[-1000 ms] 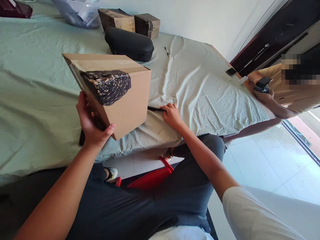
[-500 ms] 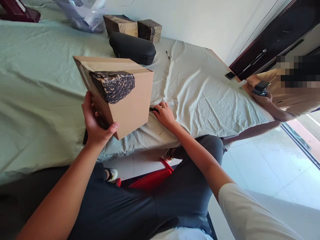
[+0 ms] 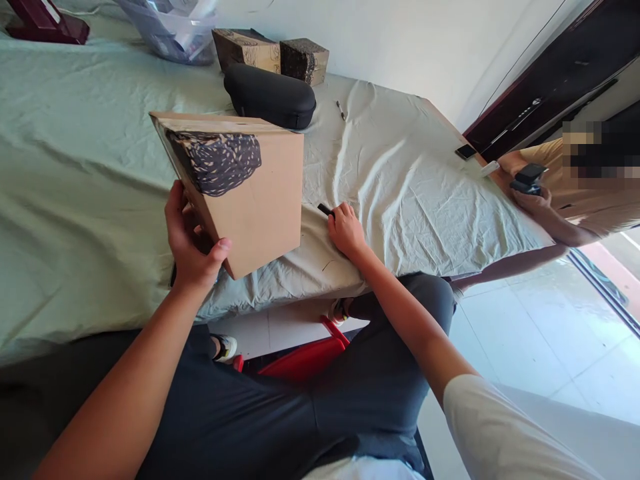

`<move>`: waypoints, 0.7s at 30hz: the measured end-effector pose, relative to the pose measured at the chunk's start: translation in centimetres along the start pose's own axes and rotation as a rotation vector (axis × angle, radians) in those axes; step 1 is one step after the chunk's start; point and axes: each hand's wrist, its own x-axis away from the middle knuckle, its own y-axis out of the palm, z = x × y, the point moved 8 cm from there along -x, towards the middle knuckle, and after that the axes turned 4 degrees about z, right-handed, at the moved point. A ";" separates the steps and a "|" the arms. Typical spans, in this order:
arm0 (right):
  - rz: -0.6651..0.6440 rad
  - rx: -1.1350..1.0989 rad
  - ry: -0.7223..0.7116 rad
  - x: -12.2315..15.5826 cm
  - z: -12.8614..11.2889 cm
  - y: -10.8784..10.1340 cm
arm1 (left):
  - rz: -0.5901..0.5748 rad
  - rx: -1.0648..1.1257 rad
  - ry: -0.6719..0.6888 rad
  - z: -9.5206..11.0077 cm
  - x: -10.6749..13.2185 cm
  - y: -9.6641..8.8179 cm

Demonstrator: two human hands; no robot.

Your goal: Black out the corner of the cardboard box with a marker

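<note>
My left hand grips a brown cardboard box by its lower left side, thumb on the front face and fingers round the side. The box is tilted above the cloth. Dense black scribbling covers its upper left corner and runs over the edge. To the right of the box, my right hand rests low over the cloth with its fingers closed round a black marker. One end of the marker sticks out to the left; the rest is hidden by the fingers.
A pale green cloth covers the table. Behind the box lie a black case, two scribbled boxes and a clear plastic tub. A thin pen lies farther right. Another person holds a dark device at the right end.
My right hand has moved right with the marker, away from the box. My left hand has turned the box slightly, its top edge leaning back. The view has shifted a little.
</note>
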 end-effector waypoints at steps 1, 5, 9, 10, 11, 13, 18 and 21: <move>-0.006 0.016 0.003 0.1 0.1 0.0 | 0.008 0.009 -0.002 0.0 -0.1 -0.1; 0.039 -0.028 -0.010 0.7 -0.3 -1.5 | 0.035 0.070 0.007 0.4 -0.3 -0.1; -0.134 -0.590 -0.221 2.9 -4.2 -2.2 | 0.023 0.135 -0.006 1.5 0.0 0.7; -0.218 -0.754 -0.252 3.6 -5.3 -2.1 | 0.007 0.143 -0.017 1.8 0.2 1.1; -0.290 -0.872 -0.262 4.4 -6.2 -1.9 | -0.024 0.149 -0.036 2.0 0.4 1.6; -0.393 -0.970 -0.238 5.5 -7.3 -1.1 | -0.116 0.158 -0.081 2.1 0.7 2.6; -0.329 -1.048 -0.111 6.0 -6.7 0.2 | -0.529 -0.122 -0.186 1.1 1.3 2.8; -0.224 -0.988 -0.075 5.7 -5.8 0.2 | -0.524 -0.753 -0.193 -0.4 1.3 -0.7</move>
